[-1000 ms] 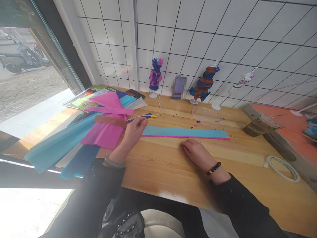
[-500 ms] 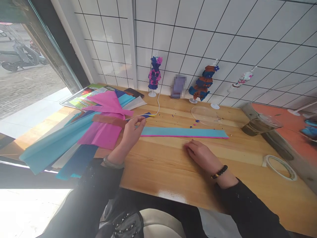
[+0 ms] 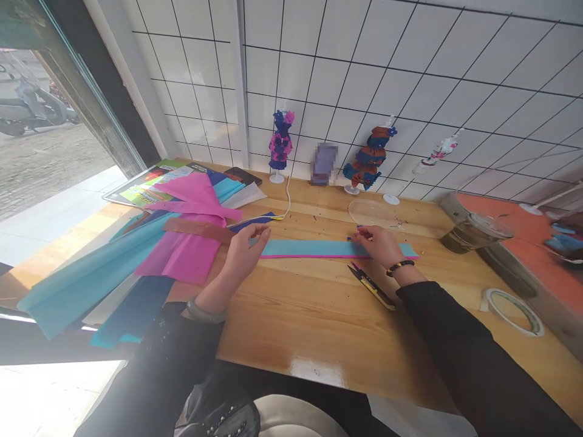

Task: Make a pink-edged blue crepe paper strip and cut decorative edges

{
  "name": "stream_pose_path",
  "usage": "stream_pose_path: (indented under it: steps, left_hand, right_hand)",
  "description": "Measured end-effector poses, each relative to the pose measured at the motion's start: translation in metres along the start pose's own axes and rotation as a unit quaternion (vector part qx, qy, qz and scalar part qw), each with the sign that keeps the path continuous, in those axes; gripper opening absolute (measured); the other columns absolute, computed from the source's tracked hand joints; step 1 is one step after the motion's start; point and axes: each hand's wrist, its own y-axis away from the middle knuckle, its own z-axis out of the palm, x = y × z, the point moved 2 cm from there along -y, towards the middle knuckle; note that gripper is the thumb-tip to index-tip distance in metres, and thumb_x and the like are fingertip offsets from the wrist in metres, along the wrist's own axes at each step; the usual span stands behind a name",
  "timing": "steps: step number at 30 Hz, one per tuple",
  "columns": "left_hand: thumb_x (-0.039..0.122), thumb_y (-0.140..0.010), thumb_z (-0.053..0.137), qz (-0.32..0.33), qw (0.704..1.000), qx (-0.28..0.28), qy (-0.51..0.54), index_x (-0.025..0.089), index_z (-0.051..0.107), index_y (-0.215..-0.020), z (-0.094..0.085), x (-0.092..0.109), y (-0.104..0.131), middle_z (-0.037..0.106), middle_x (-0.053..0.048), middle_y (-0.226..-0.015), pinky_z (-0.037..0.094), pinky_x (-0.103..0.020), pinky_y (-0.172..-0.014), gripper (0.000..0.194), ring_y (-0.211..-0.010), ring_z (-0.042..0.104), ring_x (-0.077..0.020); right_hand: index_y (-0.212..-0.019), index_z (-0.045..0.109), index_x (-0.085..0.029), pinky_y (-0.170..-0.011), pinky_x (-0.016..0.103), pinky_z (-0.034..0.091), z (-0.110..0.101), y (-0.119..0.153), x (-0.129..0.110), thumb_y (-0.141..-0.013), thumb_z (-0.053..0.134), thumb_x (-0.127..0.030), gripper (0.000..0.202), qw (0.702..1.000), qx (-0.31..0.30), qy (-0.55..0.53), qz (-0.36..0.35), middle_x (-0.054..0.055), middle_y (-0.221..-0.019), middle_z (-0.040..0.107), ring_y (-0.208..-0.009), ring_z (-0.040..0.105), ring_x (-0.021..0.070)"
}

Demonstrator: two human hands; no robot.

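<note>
I log the strip [image 3: 319,248], a long flat band of blue paper with a pink lower edge, lying flat along the table [image 3: 300,315]. Left hand [image 3: 243,252] pinches the strip's left end between thumb and curled fingers. Right hand [image 3: 380,243] rests on the strip near its right end, fingers bent low; whether it grips I cannot tell. Snips [image 3: 371,285], yellow-handled, lie just below the strip, beside the right wrist. Below the strip the glossy wood is open to the near edge. Left of the strip, crinkled sheets [image 3: 182,243] in pink, blue and brown overhang the table edge. Tape [image 3: 512,309] lies well right of the strip. I can read no writing.
</note>
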Motion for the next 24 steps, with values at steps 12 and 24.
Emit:
stream_pose_path:
  steps: [12,24]
  left_hand:
    - [0.043,-0.081,0.048,-0.012,1.000,-0.024,0.007,0.019,0.061,-0.093,0.001,0.001,0.002,0.065,-0.004,-0.092,0.044,-0.029,-0.077,0.030,-0.086,0.058,-0.0183]
    - [0.042,-0.081,0.048,-0.006,0.999,-0.034,-0.004,0.019,0.061,-0.094,0.002,0.003,0.001,0.066,-0.004,-0.090,0.044,-0.029,-0.080,0.030,-0.085,0.059,-0.0180]
  right_hand:
    - [-0.082,0.068,-0.016,-0.066,0.027,0.044,0.014,-0.028,0.009,-0.072,0.047,-0.015,0.023,0.996,-0.059,0.065,-0.023,0.008,-0.081,0.070,-0.074,0.061,0.0173]
    - [-0.094,0.067,-0.014,-0.076,0.033,0.045,-0.001,-0.054,0.022,-0.077,0.044,-0.019,0.028,0.994,0.004,0.106,-0.020,0.011,-0.094,0.068,-0.087,0.060,0.0216]
